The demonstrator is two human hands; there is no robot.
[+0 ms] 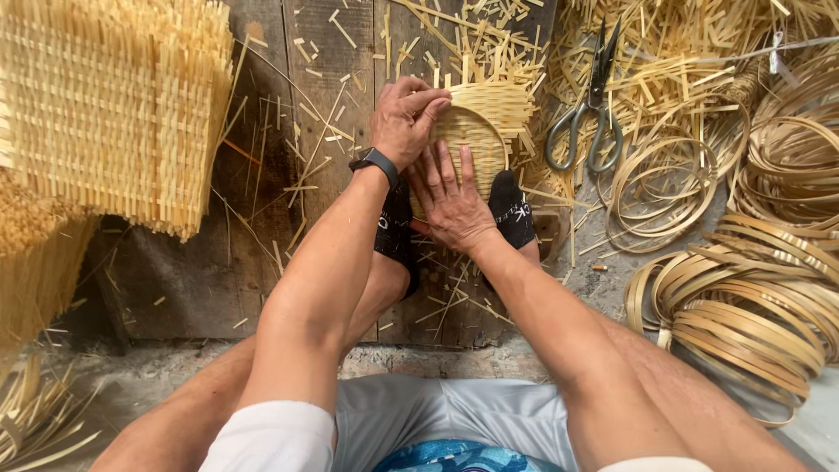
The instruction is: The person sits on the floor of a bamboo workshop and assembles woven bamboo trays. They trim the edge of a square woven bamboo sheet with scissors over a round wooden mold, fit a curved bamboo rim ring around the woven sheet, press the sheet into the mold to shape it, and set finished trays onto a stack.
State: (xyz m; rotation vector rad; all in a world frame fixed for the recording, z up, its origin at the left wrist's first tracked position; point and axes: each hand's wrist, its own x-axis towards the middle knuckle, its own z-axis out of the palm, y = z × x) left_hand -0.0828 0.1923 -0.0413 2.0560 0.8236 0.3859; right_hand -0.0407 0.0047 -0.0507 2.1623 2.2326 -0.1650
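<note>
Bamboo strips form a small round woven basket [476,131] lying on the wooden boards [262,175], held between two black-socked feet. The left hand [404,118] curls its fingers over the basket's rim; the right hand [450,197] lies flat and open against the weave. Scissors [587,105] lie just beside.

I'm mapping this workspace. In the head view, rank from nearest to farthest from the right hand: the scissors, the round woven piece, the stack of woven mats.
1. Round woven piece: under the right hand, touching.
2. Scissors: up and to the right.
3. Stack of woven mats: far left.
</note>
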